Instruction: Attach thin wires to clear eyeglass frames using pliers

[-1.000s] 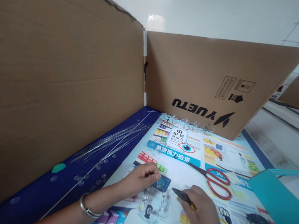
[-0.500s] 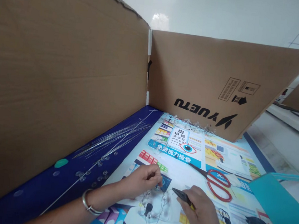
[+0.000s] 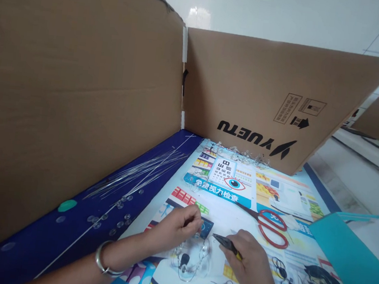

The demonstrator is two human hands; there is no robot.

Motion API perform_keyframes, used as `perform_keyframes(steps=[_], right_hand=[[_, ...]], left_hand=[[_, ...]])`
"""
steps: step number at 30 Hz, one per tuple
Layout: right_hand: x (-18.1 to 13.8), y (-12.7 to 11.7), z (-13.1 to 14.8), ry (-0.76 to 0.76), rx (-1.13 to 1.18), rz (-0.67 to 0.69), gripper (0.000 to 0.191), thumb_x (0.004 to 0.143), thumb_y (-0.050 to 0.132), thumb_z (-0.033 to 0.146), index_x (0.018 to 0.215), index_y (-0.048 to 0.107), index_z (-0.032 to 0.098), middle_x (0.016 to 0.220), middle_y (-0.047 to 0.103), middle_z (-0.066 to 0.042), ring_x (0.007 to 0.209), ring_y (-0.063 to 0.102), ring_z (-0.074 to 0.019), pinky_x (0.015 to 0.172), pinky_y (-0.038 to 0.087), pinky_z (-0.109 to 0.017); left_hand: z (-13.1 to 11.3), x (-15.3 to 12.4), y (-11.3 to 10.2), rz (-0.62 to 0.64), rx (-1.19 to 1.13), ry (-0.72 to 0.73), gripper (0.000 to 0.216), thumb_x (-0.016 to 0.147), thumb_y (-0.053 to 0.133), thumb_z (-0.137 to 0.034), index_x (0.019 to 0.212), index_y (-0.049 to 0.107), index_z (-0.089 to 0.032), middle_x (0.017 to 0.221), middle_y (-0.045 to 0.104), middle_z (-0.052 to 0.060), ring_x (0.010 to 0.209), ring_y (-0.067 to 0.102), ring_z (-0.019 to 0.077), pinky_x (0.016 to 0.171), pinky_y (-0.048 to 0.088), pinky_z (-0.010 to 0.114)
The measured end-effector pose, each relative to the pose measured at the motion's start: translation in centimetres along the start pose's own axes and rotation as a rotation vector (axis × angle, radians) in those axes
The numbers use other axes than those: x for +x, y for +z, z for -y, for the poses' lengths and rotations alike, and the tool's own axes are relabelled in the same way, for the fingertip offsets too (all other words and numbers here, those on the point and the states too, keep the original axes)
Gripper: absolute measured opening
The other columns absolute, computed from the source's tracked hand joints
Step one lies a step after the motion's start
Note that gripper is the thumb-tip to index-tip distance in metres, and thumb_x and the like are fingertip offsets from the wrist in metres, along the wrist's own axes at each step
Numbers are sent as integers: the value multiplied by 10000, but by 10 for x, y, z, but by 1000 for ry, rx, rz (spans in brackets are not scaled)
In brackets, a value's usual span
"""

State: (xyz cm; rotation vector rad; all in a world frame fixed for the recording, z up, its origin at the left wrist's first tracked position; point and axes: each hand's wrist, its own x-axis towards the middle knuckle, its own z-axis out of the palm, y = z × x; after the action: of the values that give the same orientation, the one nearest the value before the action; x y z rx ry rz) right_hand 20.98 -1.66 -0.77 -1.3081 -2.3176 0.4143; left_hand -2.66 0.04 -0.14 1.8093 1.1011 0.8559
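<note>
My left hand (image 3: 175, 226), with a silver bangle on its wrist, is closed in a pinch on a thin wire piece strung with clear beads (image 3: 192, 262) that lies on the printed poster (image 3: 236, 211). My right hand (image 3: 252, 264) is closed round small dark pliers (image 3: 227, 243) with a yellow grip, their tip pointing left toward the wire piece, a short gap from my left fingers.
Red-handled scissors (image 3: 267, 221) lie right of my hands. A bundle of straight wires (image 3: 141, 173) and several clear beads (image 3: 112, 217) rest on the blue strip at left. Cardboard walls (image 3: 257, 90) enclose the back and left. A teal box (image 3: 350, 258) sits at right.
The view has shifted slightly. Both hands keep about the same place on the poster, the left pinching the wire piece and the right holding the pliers.
</note>
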Motion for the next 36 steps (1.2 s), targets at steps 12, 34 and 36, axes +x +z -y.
perform_keyframes(steps=[12,34,36], right_hand=[[0,1,0,16,-34,22,81,835,527,277,836,580,216,765,519,-23,752,484,-177,638,350,-274],[11,8,10,-86,-166,-43,88,769,553,162,824,604,209,739,500,-30,734,448,-178,642,329,-274],[11,8,10,-82,-175,-37,85,767,561,161,825,602,207,744,501,-30,740,446,-179,647,326,-277]], left_hand=[[-2,1,-3,34,-77,-42,128,836,432,-137,745,520,-147,736,617,12,653,542,117,571,377,202],[0,-2,3,18,98,71,170,893,395,-230,742,443,-170,667,458,-29,600,409,103,550,323,207],[0,-2,3,19,109,78,168,894,389,-223,745,446,-170,672,464,-27,604,413,105,554,324,209]])
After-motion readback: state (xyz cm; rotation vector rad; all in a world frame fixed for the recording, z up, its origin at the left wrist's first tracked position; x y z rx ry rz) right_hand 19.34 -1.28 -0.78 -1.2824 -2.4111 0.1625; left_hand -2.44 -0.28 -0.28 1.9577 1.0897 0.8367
